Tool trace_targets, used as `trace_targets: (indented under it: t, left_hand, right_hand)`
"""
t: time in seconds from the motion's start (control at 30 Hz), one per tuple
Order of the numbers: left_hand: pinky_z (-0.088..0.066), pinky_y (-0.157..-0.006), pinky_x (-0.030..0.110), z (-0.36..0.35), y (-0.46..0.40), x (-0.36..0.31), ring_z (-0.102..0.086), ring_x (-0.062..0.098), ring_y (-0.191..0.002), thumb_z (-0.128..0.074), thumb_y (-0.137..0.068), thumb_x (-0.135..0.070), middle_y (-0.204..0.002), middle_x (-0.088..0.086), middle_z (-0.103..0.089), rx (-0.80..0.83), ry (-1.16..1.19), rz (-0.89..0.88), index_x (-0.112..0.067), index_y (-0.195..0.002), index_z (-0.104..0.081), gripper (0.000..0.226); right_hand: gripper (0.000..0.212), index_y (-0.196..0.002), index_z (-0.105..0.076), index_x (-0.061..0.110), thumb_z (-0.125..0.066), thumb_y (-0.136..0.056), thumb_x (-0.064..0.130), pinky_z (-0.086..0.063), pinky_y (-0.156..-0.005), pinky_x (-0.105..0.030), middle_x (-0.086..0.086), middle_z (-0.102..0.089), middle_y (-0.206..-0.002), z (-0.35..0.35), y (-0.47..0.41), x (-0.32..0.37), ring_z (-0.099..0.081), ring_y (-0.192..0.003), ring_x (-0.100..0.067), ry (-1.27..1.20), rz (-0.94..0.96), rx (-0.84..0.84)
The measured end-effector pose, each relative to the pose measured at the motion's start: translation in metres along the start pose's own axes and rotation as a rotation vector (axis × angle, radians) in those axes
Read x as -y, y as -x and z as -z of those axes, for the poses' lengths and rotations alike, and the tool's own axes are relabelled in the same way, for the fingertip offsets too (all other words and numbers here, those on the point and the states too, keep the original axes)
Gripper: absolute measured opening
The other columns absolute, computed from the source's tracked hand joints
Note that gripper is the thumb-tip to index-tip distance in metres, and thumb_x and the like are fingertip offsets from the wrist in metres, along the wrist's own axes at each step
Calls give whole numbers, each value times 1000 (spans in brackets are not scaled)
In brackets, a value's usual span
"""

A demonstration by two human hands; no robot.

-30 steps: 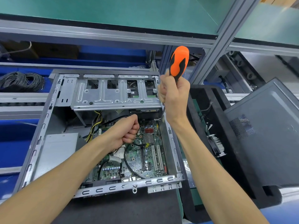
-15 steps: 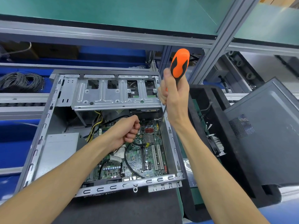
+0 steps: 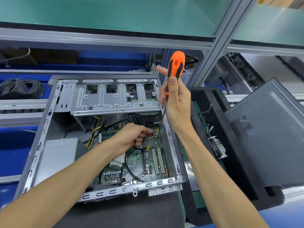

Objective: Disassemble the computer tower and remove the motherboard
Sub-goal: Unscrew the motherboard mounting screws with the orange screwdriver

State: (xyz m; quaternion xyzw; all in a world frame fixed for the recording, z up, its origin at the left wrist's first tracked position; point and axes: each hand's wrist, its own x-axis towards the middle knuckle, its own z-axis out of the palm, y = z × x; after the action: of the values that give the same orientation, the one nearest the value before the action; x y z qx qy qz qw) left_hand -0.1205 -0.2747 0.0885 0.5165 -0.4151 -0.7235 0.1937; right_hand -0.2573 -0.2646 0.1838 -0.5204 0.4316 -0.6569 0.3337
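Observation:
The computer tower (image 3: pixel 49 122) lies open on its side, with the green motherboard (image 3: pixel 139 163) at its bottom. My right hand (image 3: pixel 176 104) holds an orange and black screwdriver (image 3: pixel 175 68) upright, thumb on the handle and one finger stretched out to the left. Its thin shaft runs down to a point on the motherboard close to the case's right wall. My left hand (image 3: pixel 131 137) is inside the case just left of that tip. Its fingers are curled by the red connectors, around a black cable (image 3: pixel 127 163) that loops out below it.
A silver drive cage (image 3: pixel 115 99) spans the top of the case, and a grey power supply (image 3: pixel 57 155) sits at lower left. To the right stand a black foam tray (image 3: pixel 205 97), a heatsink fan (image 3: pixel 218 148) and the removed side panel (image 3: pixel 266 137). Coiled cables (image 3: pixel 21 87) lie far left.
My left hand has slid right towards the screwdriver tip. My right hand has loosened on the handle, one finger lifting off, and the handle has tipped slightly left.

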Motion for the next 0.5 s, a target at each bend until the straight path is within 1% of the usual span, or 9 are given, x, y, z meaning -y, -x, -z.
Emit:
trace_targets:
  t: [0.07,0.1,0.13,0.17,0.2,0.23,0.3,0.4,0.5]
  left_hand:
    - [-40,-58,23,-10,0,-6,-48,14,-68,-59,-95,-16,-88,3,-66,-65,-258,-186,-17,-112,-72,21]
    - [-42,-60,18,-15,-1,-9,-52,10,-68,-61,-95,-18,-86,-3,-69,-92,-369,-300,-21,-115,-71,23]
    - [-40,-58,11,-19,-3,-11,-52,2,-61,-61,-95,-18,-72,-15,-67,-91,-446,-415,-20,-116,-70,23]
    - [-36,-53,5,-23,-3,-13,-49,-4,-51,-61,-95,-16,-58,-21,-60,-67,-507,-506,-16,-115,-70,22]
    - [-34,-52,3,-26,-4,-15,-49,-8,-48,-61,-96,-14,-54,-23,-58,-45,-566,-570,-13,-112,-71,19]
    - [-35,-55,3,-28,-5,-16,-50,-12,-50,-61,-96,-12,-60,-22,-63,-39,-621,-615,-10,-110,-71,18]
    - [-37,-59,5,-27,-7,-17,-52,-15,-55,-60,-96,-11,-79,-9,-72,-74,-733,-694,-9,-107,-73,17]
    - [-35,-51,14,-26,-12,-16,-50,-4,-49,-61,-95,-13,-69,-6,-67,-140,-848,-739,-10,-100,-75,15]
    - [-41,-54,23,-27,-13,-16,-52,7,-52,-60,-96,-14,-65,-6,-66,-129,-824,-719,-9,-96,-73,15]
  right_hand:
    - [44,-134,-57,15,-36,-106,43,-23,-46,-36,-4,-28,-64,1,-1,-1,-22,-53,-21,-47,-44,51]
    - [45,-130,-56,15,-35,-106,47,-21,-46,-32,4,-28,-64,1,-2,-2,-21,-52,-14,-72,-65,68]
    - [47,-123,-56,14,-34,-105,51,-22,-46,-26,9,-29,-63,2,-2,-3,-21,-51,-10,-89,-89,76]
    - [47,-113,-56,14,-32,-104,54,-23,-46,-23,11,-29,-62,2,-1,-5,-22,-50,-8,-100,-116,78]
    - [47,-103,-55,14,-31,-102,54,-23,-47,-21,11,-28,-60,2,-1,-6,-21,-49,-8,-109,-148,78]
    - [47,-96,-54,15,-29,-101,55,-23,-47,-21,11,-27,-58,3,1,-8,-19,-49,-9,-118,-184,75]
    - [48,-88,-53,17,-28,-100,56,-19,-46,-23,10,-24,-57,5,4,-10,-16,-49,-11,-142,-249,81]
    - [49,-84,-54,16,-37,-93,61,-14,-49,-30,10,-23,-57,7,5,-11,-14,-50,-11,-176,-278,119]
    - [43,-85,-54,13,-47,-92,55,-22,-49,-27,12,-28,-58,7,6,-10,-21,-52,-10,-96,-233,113]
